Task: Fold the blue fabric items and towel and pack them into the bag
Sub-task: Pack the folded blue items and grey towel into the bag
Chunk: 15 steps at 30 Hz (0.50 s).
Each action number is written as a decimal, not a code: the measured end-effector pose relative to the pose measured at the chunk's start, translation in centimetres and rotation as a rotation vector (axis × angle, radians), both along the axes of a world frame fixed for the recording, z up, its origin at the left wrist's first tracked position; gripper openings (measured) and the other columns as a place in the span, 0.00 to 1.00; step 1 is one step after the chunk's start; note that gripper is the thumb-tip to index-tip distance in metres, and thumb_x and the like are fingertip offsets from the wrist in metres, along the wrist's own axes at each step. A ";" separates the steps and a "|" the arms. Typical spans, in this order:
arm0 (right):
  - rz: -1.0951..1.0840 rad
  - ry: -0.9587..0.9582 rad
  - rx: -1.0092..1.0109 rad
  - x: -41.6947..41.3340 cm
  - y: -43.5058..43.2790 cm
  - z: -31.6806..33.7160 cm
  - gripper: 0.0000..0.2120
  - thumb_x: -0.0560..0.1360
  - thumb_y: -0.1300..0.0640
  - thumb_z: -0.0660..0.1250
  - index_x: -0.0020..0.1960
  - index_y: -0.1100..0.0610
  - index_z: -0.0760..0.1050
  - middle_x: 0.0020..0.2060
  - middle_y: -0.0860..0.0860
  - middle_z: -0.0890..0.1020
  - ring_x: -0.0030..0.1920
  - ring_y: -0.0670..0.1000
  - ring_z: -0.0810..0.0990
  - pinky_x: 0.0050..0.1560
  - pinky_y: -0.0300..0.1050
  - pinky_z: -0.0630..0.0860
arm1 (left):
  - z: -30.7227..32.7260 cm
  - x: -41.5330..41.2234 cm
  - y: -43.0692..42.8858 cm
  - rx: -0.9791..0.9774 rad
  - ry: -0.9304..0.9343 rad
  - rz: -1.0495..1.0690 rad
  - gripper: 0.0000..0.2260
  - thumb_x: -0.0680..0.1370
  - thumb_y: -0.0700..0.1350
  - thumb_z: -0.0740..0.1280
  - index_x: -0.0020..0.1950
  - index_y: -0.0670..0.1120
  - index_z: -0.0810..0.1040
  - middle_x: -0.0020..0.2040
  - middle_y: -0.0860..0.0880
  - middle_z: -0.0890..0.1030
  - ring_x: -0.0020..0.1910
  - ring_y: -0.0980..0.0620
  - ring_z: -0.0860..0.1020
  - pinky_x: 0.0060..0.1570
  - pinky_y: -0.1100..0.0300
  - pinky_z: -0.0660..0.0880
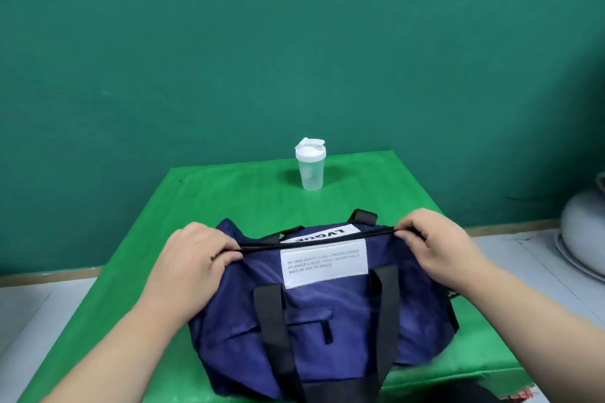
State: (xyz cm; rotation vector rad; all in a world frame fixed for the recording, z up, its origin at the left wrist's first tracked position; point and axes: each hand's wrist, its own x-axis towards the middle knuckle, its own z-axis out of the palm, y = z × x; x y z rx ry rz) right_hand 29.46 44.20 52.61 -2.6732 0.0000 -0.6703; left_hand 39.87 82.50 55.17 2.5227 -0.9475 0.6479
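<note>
A navy blue duffel bag [314,311] with black straps and white text labels lies on the green table [229,203], close to me. Its black zipper line [314,237] runs across the top and looks closed. My left hand [196,258] pinches the left end of the zipper line. My right hand [435,245] pinches the right end, pulling it taut. No loose blue fabric or towel is in view; whatever is inside the bag is hidden.
A clear shaker bottle [311,165] with a white flip lid stands at the far middle of the table. A teal wall rises behind. A pale rounded object [586,229] sits on the floor at right.
</note>
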 end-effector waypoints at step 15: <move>-0.007 -0.110 0.069 8.1 6.9 13.2 0.08 0.79 0.59 0.68 0.56 0.54 0.84 0.52 0.49 0.83 0.57 0.50 0.77 0.53 0.34 0.65 | 10.9 6.7 4.2 -0.200 0.127 0.317 0.07 0.77 0.44 0.71 0.54 0.52 0.84 0.52 0.55 0.83 0.55 0.51 0.78 0.55 0.60 0.69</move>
